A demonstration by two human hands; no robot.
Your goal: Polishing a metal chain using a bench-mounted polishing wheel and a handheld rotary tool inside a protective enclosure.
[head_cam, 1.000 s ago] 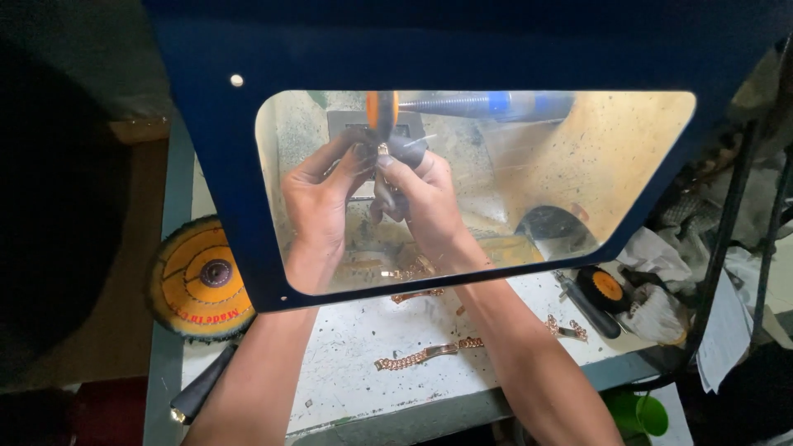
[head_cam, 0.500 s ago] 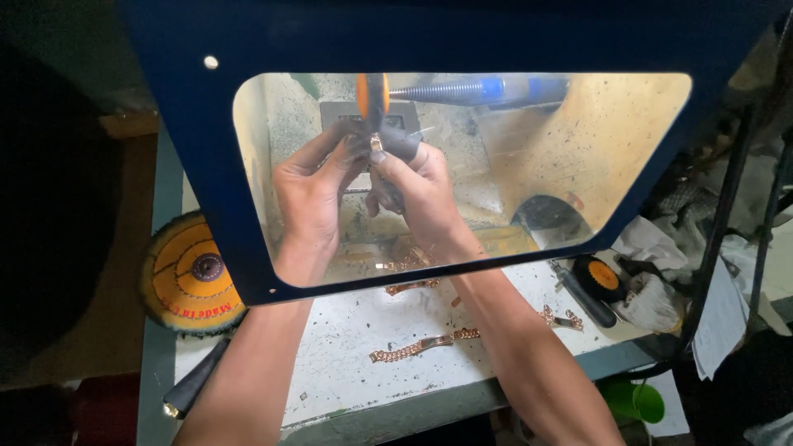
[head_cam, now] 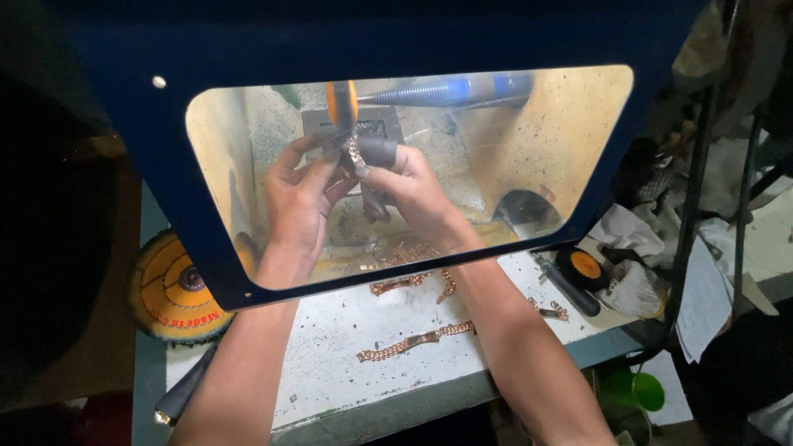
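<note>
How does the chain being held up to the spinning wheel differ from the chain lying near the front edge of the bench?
The held chain hangs upright, pinched between both hands, left hand and right hand, behind the clear shield; the bench chain lies flat and untouched in front of it. The held chain meets the orange wheel; the bench chain touches no tool. Both are linked metal.

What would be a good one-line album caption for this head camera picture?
Behind a clear shield in a blue frame, left hand and right hand press a metal chain against an orange polishing wheel.
</note>
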